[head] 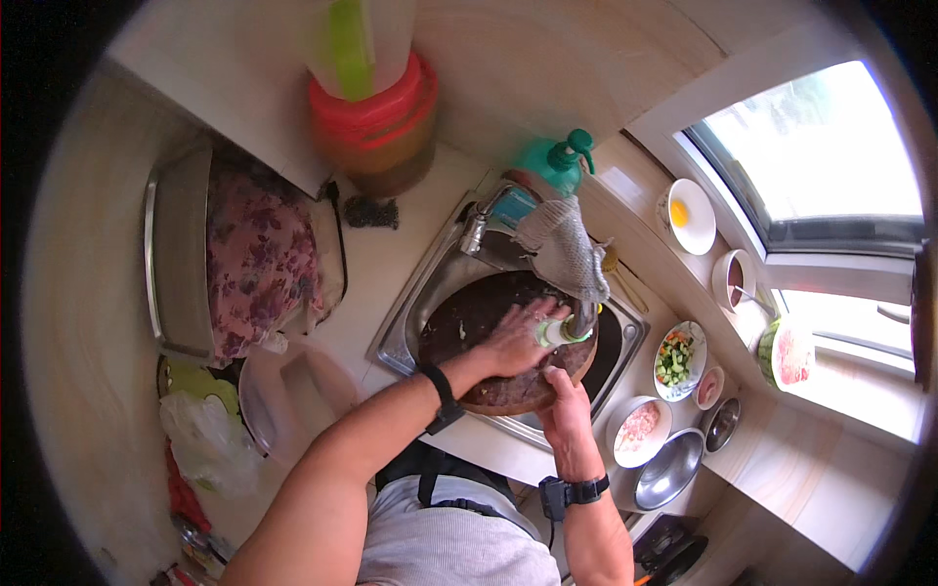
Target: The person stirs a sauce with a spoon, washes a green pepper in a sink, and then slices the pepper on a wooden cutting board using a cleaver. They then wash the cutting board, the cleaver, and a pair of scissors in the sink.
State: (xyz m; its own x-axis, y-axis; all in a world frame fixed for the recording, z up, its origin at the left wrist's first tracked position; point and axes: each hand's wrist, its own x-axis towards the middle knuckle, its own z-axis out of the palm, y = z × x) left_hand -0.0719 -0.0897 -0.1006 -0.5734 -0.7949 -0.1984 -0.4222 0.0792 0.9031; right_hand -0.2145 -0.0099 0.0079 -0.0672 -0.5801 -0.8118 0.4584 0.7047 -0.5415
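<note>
A thick round wooden chopping board (469, 322), dark and wet-looking, lies tilted over the steel sink (399, 329). My right hand (566, 403) grips its near right edge, thumb on top; the fingers beneath are hidden. Flat on the board's upper face rests my left hand (522, 337), fingers spread and holding nothing. Right beside that hand, partly in front of it, is a white and green tap nozzle (560, 332) on a metal spout. A grey mesh cloth (564, 249) drapes over the spout. Behind it stands a chrome tap handle (475, 233).
To the right are bowls of diced vegetables (676, 359) and minced meat (637, 431), and a metal bowl (668, 469). The sill holds an egg bowl (690, 216) and cut watermelon (788, 355). A green pump bottle (553, 165) and red-lidded container (374, 132) stand behind; a plastic basin (293, 395) sits left.
</note>
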